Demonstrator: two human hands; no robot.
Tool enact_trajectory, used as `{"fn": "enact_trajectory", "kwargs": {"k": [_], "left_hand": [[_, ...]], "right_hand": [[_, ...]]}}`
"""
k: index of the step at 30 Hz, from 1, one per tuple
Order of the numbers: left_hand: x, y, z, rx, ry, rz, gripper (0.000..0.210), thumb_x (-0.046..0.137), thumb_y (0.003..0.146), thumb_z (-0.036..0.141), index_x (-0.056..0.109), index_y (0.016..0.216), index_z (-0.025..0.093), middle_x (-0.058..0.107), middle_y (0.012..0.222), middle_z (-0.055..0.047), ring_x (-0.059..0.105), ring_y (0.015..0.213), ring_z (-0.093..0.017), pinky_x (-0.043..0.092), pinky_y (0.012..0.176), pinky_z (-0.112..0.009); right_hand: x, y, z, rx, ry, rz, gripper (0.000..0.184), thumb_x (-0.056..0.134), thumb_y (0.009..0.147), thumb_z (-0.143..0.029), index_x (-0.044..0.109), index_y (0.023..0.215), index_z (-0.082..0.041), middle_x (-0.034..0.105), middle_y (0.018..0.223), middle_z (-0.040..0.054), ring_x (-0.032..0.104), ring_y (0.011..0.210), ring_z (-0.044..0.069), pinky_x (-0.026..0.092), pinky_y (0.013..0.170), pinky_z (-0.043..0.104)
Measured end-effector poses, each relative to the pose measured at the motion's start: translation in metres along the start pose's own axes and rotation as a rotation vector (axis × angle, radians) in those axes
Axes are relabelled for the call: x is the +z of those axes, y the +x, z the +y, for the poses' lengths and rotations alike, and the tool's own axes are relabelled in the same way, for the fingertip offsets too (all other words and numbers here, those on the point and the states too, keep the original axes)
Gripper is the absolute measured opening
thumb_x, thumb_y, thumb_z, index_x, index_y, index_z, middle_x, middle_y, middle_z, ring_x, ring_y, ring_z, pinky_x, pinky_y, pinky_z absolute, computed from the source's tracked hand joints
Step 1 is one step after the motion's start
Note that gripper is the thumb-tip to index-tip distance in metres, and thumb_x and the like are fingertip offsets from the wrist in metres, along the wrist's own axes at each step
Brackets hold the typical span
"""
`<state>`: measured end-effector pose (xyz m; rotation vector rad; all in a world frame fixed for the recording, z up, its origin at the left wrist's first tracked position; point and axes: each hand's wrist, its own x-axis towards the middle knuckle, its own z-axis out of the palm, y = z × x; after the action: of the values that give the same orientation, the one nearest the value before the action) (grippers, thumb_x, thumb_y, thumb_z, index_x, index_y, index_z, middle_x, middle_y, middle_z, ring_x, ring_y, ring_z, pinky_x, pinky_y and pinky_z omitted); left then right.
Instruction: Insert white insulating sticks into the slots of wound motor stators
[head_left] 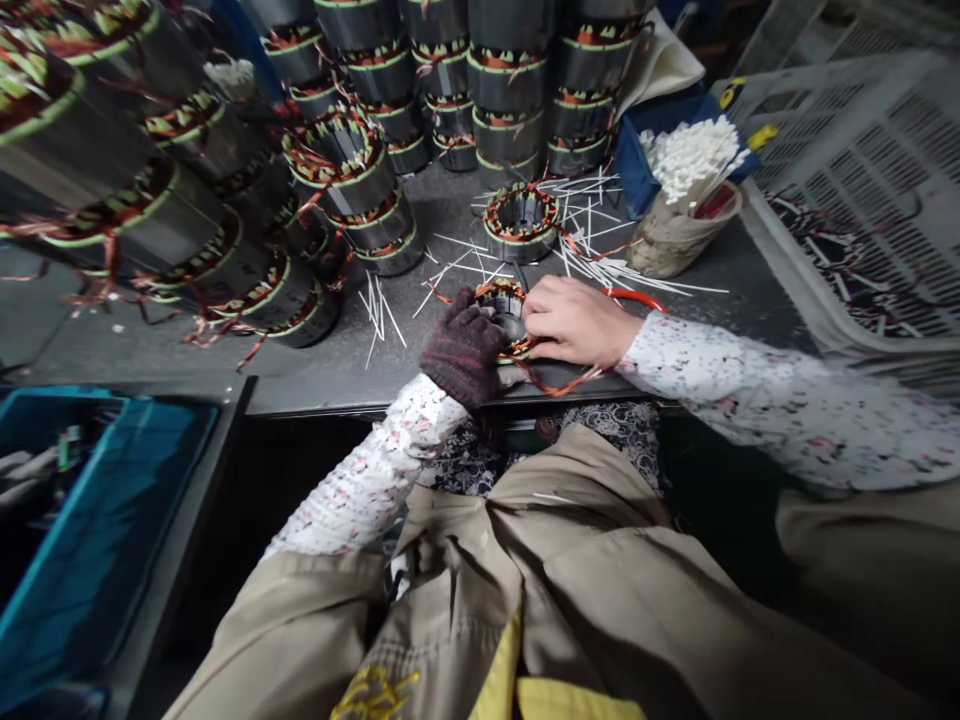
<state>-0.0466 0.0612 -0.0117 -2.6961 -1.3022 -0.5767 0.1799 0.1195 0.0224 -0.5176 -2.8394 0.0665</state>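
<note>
A motor stator with copper windings stands at the table's front edge, between my two hands. My left hand, in a dark knitted fingerless glove, is closed around its left side, fingertips over the rim. Bare and pinched, my right hand is at the stator's right inner rim. Whatever lies between those fingertips is hidden. Copper lead wires trail from the near side of the stator. Just behind it stands a second stator, with loose white sticks scattered around it.
Tall stacks of stators line the back, with more stacks leaning at the left. A cup packed with white sticks stands right, beside a blue bin. A white basket holds wire scraps. A teal crate is lower left.
</note>
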Motion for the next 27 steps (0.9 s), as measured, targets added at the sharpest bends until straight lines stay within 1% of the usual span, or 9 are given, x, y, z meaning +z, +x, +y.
{"fn": "enact_trajectory", "kwargs": {"k": [2, 4, 8, 11, 14, 17, 20, 23, 27], "left_hand": [[0.009, -0.001, 0.013, -0.144, -0.227, 0.179, 0.046, 0.065, 0.087, 0.062, 0.075, 0.102, 0.02, 0.078, 0.099, -0.009, 0.069, 0.121, -0.032, 0.029, 0.129, -0.062], [0.017, -0.002, 0.025, -0.316, -0.477, 0.333, 0.043, 0.053, 0.096, 0.062, 0.072, 0.109, 0.025, 0.077, 0.102, -0.004, 0.07, 0.119, -0.025, 0.041, 0.123, -0.054], [0.023, -0.003, 0.024, -0.737, -0.921, 0.561, 0.061, 0.031, 0.103, 0.07, 0.064, 0.117, 0.02, 0.075, 0.105, -0.009, 0.075, 0.093, -0.02, 0.062, 0.086, -0.039], [0.021, -0.012, 0.002, -0.974, -1.113, 0.671, 0.068, 0.029, 0.098, 0.078, 0.06, 0.116, 0.02, 0.072, 0.089, -0.006, 0.072, 0.079, -0.018, 0.062, 0.084, -0.04], [0.009, -0.026, -0.007, -1.045, -1.105, 0.682, 0.067, 0.03, 0.096, 0.079, 0.056, 0.118, 0.021, 0.066, 0.078, -0.002, 0.071, 0.08, -0.02, 0.061, 0.092, -0.047], [-0.012, -0.037, 0.011, -0.912, -0.719, 0.79, 0.072, 0.061, 0.088, 0.075, 0.046, 0.137, 0.025, 0.071, 0.114, -0.009, 0.068, 0.117, -0.029, 0.052, 0.111, -0.056], [-0.026, -0.036, 0.037, -0.419, -0.094, 0.676, 0.093, 0.08, 0.079, 0.065, 0.034, 0.151, 0.029, 0.055, 0.152, -0.013, 0.04, 0.152, -0.038, 0.023, 0.131, -0.065], [-0.02, -0.021, 0.044, -0.108, -0.011, 0.343, 0.061, 0.072, 0.092, 0.051, 0.05, 0.143, 0.025, 0.064, 0.144, -0.011, 0.053, 0.144, -0.033, 0.024, 0.131, -0.063], [-0.002, -0.002, 0.031, -0.144, -0.148, 0.187, 0.029, 0.063, 0.099, 0.043, 0.068, 0.118, 0.021, 0.079, 0.109, -0.006, 0.074, 0.108, -0.025, 0.043, 0.122, -0.055]], "right_hand": [[0.009, -0.009, -0.001, 0.03, 0.074, 0.085, 0.014, 0.063, 0.096, -0.029, 0.069, 0.087, -0.02, 0.063, 0.1, 0.0086, 0.048, 0.096, 0.025, 0.039, 0.081, 0.038], [0.017, -0.014, 0.0, 0.051, 0.15, 0.151, 0.014, 0.064, 0.096, -0.03, 0.07, 0.088, -0.02, 0.063, 0.101, 0.0086, 0.049, 0.098, 0.025, 0.042, 0.084, 0.039], [0.026, -0.016, 0.002, 0.116, 0.258, 0.219, 0.014, 0.074, 0.091, -0.035, 0.07, 0.087, -0.022, 0.066, 0.102, 0.0074, 0.055, 0.098, 0.025, 0.047, 0.086, 0.042], [0.026, -0.015, 0.0, 0.179, 0.309, 0.224, 0.012, 0.076, 0.089, -0.035, 0.072, 0.087, -0.023, 0.068, 0.103, 0.007, 0.059, 0.101, 0.026, 0.05, 0.09, 0.046], [0.025, -0.02, -0.006, 0.225, 0.358, 0.278, 0.008, 0.073, 0.09, -0.031, 0.074, 0.093, -0.024, 0.071, 0.11, 0.0081, 0.062, 0.107, 0.027, 0.052, 0.093, 0.047], [0.024, -0.031, -0.015, 0.408, 0.417, 0.4, 0.012, 0.067, 0.092, -0.027, 0.074, 0.1, -0.022, 0.074, 0.107, 0.0083, 0.069, 0.096, 0.023, 0.056, 0.082, 0.039], [0.021, -0.041, -0.022, 0.602, 0.424, 0.423, 0.012, 0.068, 0.09, -0.027, 0.073, 0.099, -0.02, 0.077, 0.086, 0.0045, 0.07, 0.076, 0.02, 0.053, 0.07, 0.033], [0.014, -0.045, -0.028, 0.682, 0.34, 0.358, 0.018, 0.069, 0.089, -0.03, 0.073, 0.103, -0.019, 0.076, 0.08, 0.0036, 0.07, 0.071, 0.02, 0.049, 0.067, 0.031], [0.007, -0.041, -0.036, 0.767, 0.161, 0.271, 0.048, 0.08, 0.081, -0.051, 0.072, 0.116, -0.018, 0.075, 0.079, 0.0043, 0.066, 0.068, 0.022, 0.042, 0.063, 0.032]]}}
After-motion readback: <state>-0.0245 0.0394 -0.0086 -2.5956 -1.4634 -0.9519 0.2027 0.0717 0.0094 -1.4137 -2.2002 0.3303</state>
